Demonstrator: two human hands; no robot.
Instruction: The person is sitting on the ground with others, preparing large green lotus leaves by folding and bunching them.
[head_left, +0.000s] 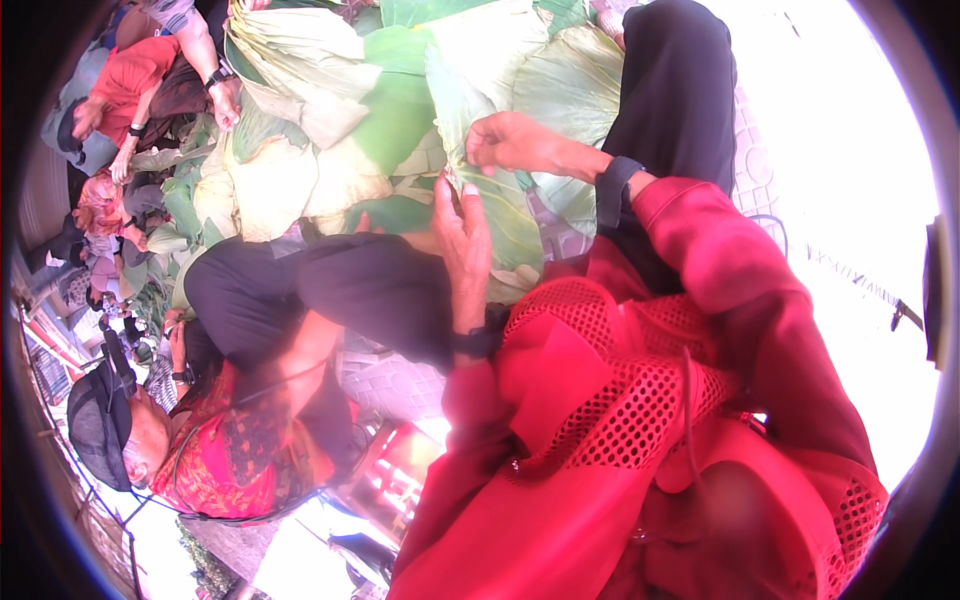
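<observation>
Large lotus leaves (405, 112), some green and some pale, lie piled in front of me. My left hand (463, 232) has its thumb and fingertips at the gathered base of a folded leaf (457, 97) that stands up between my hands; it appears pinched there. To the right of that base, my right hand (510, 142) is curled, with thumb and fingertips together at the leaf's edge. Whether it grips the leaf is unclear. A broad green leaf (502, 217) spreads below my right hand, over my lap side. Dark bands are around both my wrists.
A co-worker in a cap (97, 427) sits close on my left, with dark-trousered knees (247, 300) near my left forearm. Other people sit farther along the leaf pile at upper left. Patterned paving (750, 157) shows beyond my right knee (675, 90).
</observation>
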